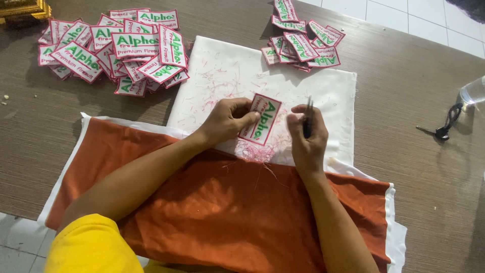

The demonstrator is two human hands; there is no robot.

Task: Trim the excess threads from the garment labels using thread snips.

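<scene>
From the head camera, the left hand (227,119) pinches a patch (260,119), a white rectangle with a red border and green lettering, gripping its left long edge between thumb and fingers. The patch is held just above a white cloth (313,91), tilted so its long axis runs from far right to near left. The right hand (308,139) sits just right of the patch, fingers closed around a small dark tool (307,119), likely snips or tweezers, whose tip points up and away, near the patch's right edge. Whether the tool touches the patch cannot be told. The patch lies between the two hands, the left one clamped on it and the right one close beside it, so both are about equally near.

Below the patch, loose red thread trimmings (255,150) gather where the white cloth meets an orange cloth (202,212) that lies nearer the person. A large pile of patches (116,50) sits far left on the brown table (414,151); a smaller pile (300,43) sits far right of centre. A dark key-like object (444,130) lies well apart at the right, with a clear bottle (475,91) at the edge.
</scene>
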